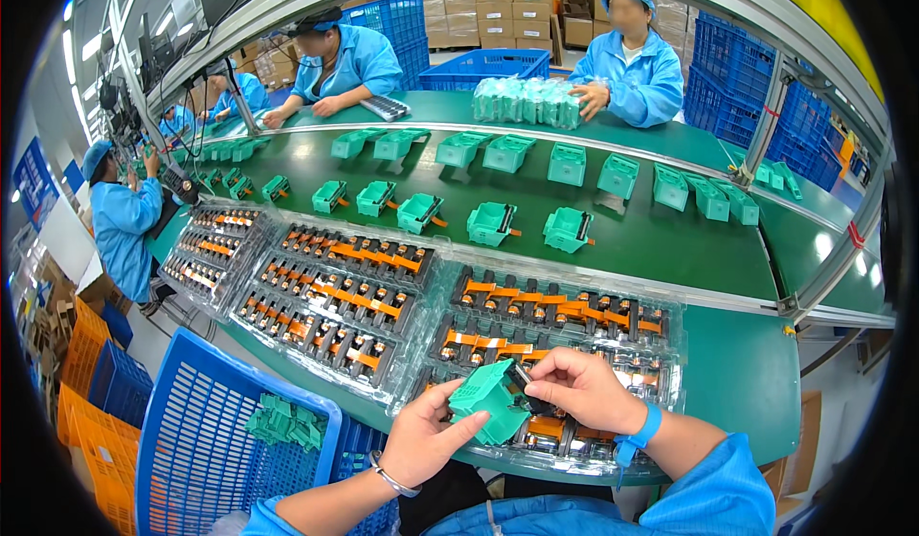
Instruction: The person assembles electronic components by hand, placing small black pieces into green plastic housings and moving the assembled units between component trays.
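My left hand (424,437) grips a green plastic housing (483,400) by its sides, tilted, above the front edge of the table. My right hand (586,392) pinches a small black part (519,377) at the housing's right edge; whether it is seated there I cannot tell. A blue band circles my right wrist. Under and beyond both hands lies a clear plastic tray (436,375) with rows of black parts carrying orange flat strips (536,299). Some of its near rows are hidden by my hands.
More filled trays (335,304) stand to the left. Beyond, a green conveyor (661,239) carries rows of green housings (490,222). A blue crate (244,368) with green pieces sits lower left. Co-workers in blue work across the belt; a metal frame post (847,249) rises at right.
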`<state>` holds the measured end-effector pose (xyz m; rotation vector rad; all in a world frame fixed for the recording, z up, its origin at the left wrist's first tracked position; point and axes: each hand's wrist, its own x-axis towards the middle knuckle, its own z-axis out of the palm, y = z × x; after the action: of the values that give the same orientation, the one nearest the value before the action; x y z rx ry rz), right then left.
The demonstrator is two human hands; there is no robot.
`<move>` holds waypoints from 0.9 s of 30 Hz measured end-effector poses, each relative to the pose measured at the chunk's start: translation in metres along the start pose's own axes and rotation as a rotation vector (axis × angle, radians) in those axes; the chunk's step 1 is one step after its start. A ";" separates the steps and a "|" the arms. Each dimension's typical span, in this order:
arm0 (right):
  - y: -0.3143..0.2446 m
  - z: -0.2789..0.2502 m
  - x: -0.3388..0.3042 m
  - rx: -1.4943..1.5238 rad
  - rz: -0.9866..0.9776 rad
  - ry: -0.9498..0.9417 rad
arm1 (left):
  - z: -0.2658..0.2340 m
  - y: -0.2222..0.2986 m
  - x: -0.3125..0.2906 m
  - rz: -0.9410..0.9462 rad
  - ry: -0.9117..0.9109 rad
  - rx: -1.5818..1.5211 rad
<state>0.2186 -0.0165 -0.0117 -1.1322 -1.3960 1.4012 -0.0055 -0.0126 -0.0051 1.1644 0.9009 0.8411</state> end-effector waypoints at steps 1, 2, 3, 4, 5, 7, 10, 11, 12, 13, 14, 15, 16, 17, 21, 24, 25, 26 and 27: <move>-0.001 0.001 0.000 0.000 0.001 0.000 | 0.001 0.000 -0.001 0.009 0.000 0.022; -0.001 0.001 0.000 -0.024 -0.004 0.010 | 0.001 0.001 -0.001 0.008 0.000 0.021; -0.001 0.001 0.000 -0.049 -0.009 0.020 | 0.002 0.003 -0.001 0.001 0.005 0.000; 0.000 0.001 0.000 -0.049 -0.008 0.020 | 0.002 0.003 -0.001 -0.006 0.010 -0.022; 0.002 0.000 0.001 -0.058 0.004 0.009 | 0.002 0.003 -0.001 -0.006 0.010 -0.022; 0.007 0.000 0.003 -0.068 0.016 -0.003 | 0.001 0.001 0.000 -0.029 -0.001 0.002; 0.014 0.000 0.004 -0.181 -0.108 -0.002 | 0.003 0.004 0.000 -0.038 -0.018 0.015; 0.017 0.001 0.004 -0.161 -0.107 -0.024 | 0.004 0.005 -0.001 -0.039 -0.020 0.014; 0.018 0.001 0.003 -0.140 -0.106 -0.045 | 0.004 0.005 -0.002 -0.034 -0.012 0.026; 0.017 -0.001 0.002 -0.139 -0.077 -0.052 | 0.004 0.005 -0.003 -0.030 -0.005 0.039; 0.014 0.001 0.003 -0.139 -0.076 -0.052 | 0.004 0.005 -0.003 -0.030 -0.005 0.038; 0.009 0.003 0.002 -0.056 -0.045 -0.040 | 0.003 0.004 -0.003 -0.030 -0.009 0.031; 0.005 0.004 0.002 0.026 -0.014 -0.027 | 0.003 0.004 -0.002 -0.029 -0.015 0.023; 0.003 0.003 0.002 0.026 -0.013 -0.026 | 0.003 0.004 -0.004 -0.030 -0.016 0.023; -0.002 0.001 -0.002 0.002 0.079 -0.102 | 0.005 0.003 -0.006 0.034 -0.041 0.000; -0.010 0.003 -0.003 0.034 0.107 -0.082 | 0.004 0.003 -0.004 0.039 -0.035 -0.015; -0.009 0.003 -0.003 0.046 0.109 -0.087 | 0.004 0.003 -0.003 0.010 -0.023 -0.029; -0.008 0.002 -0.002 0.057 0.112 -0.091 | 0.003 0.003 -0.003 0.011 -0.023 -0.030; -0.009 0.002 -0.003 0.055 0.112 -0.091 | 0.003 0.004 -0.002 -0.054 -0.021 -0.083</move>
<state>0.2170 -0.0192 -0.0028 -1.1384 -1.3663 1.5780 -0.0042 -0.0144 -0.0006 1.0709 0.8692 0.8137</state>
